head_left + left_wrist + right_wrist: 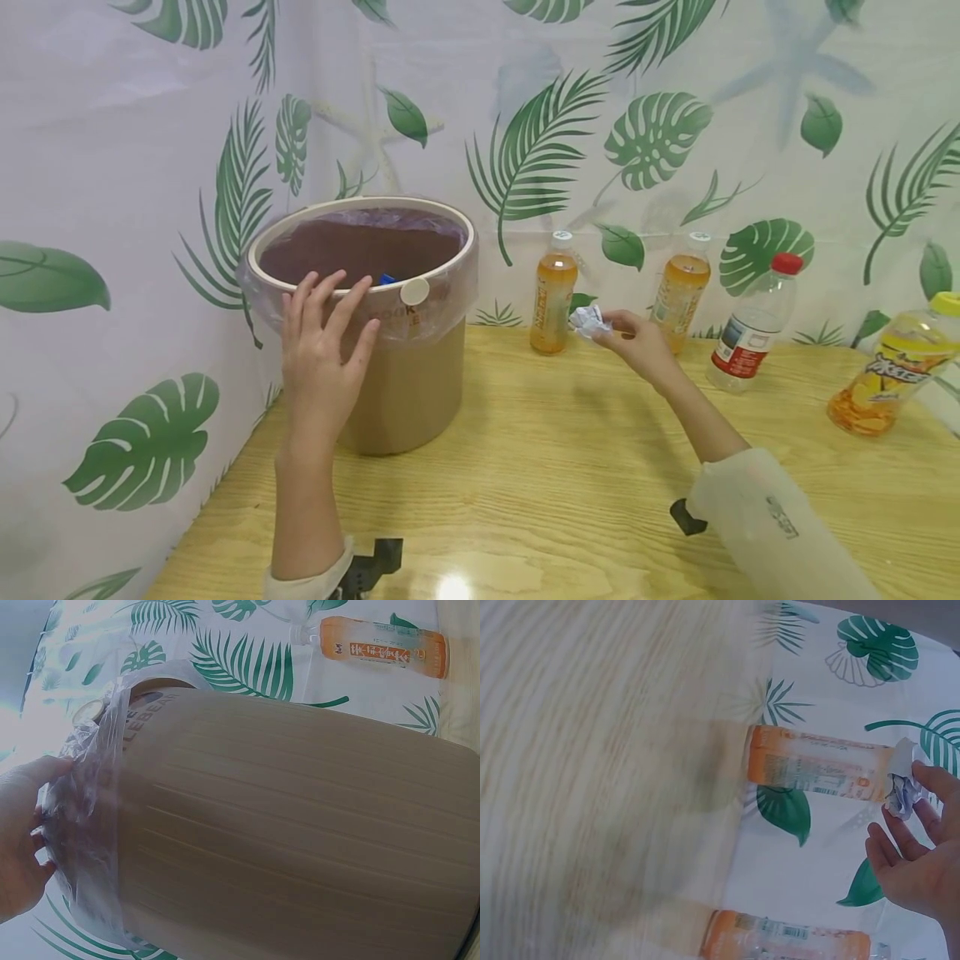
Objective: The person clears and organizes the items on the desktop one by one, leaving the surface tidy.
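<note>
A crumpled piece of white paper is pinched between the thumb and fingers of my right hand, held above the table in front of the orange-drink bottles. In the right wrist view the paper overlaps the top of one bottle, and the other fingers of the hand spread loosely. My left hand rests its extended fingers against the near rim of a brown bin. A clear plastic liner folds over that rim, next to the left hand. Something blue shows just inside the bin.
Two orange-drink bottles stand by the leaf-patterned backdrop. Right of them are a clear bottle with a red cap and a yellow-capped bottle. Everything stands on a wood-grain table.
</note>
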`<state>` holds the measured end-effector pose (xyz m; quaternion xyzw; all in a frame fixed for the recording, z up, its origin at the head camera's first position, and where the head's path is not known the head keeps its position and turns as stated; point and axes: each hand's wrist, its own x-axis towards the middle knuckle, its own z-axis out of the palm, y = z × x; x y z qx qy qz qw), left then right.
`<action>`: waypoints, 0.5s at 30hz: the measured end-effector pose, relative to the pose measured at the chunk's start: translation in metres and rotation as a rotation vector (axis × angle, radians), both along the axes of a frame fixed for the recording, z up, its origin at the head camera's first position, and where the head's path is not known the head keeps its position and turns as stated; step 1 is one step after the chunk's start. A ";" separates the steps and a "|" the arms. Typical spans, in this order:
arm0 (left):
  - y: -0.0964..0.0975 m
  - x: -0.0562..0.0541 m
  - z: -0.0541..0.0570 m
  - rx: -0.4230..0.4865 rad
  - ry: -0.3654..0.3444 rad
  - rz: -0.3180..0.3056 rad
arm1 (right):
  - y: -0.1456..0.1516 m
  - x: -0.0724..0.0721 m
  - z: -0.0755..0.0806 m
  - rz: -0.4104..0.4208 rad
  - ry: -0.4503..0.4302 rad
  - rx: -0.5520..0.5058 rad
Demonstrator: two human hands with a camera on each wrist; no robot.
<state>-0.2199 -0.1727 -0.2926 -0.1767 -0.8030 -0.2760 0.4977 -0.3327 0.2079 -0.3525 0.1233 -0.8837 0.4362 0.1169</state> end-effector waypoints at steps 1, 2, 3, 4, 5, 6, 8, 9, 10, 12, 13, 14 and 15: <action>0.000 0.000 0.000 0.000 0.000 0.000 | -0.001 0.001 0.002 0.002 0.001 -0.001; 0.000 0.000 0.000 0.001 0.001 0.001 | -0.002 0.002 0.003 0.006 0.003 0.001; 0.000 0.000 0.000 0.001 0.002 0.000 | -0.003 0.003 0.005 0.007 0.003 0.006; 0.000 0.000 0.000 0.001 0.002 0.000 | -0.004 0.004 0.006 0.010 -0.001 0.008; 0.000 0.000 0.000 0.001 0.002 -0.001 | -0.005 0.004 0.007 0.012 -0.002 0.009; 0.000 0.000 0.000 0.001 0.002 -0.002 | -0.007 0.005 0.009 0.015 -0.002 0.008; 0.000 0.000 0.000 0.000 0.002 -0.004 | -0.009 0.006 0.011 0.020 0.001 0.008; 0.000 0.000 0.000 0.000 0.001 -0.005 | -0.010 0.007 0.013 0.022 0.002 0.007; 0.000 0.000 0.000 -0.001 0.002 -0.005 | -0.011 0.007 0.014 0.025 0.004 0.004; 0.000 0.000 0.000 0.000 0.002 -0.005 | -0.014 0.008 0.017 0.030 0.003 0.000; 0.000 0.000 0.000 0.000 0.003 -0.005 | -0.015 0.009 0.018 0.033 0.001 0.002; 0.001 0.000 0.000 0.000 0.003 -0.005 | -0.017 0.010 0.020 0.036 0.000 0.003; 0.001 0.000 0.000 0.001 0.003 -0.005 | -0.018 0.010 0.021 0.042 -0.001 0.002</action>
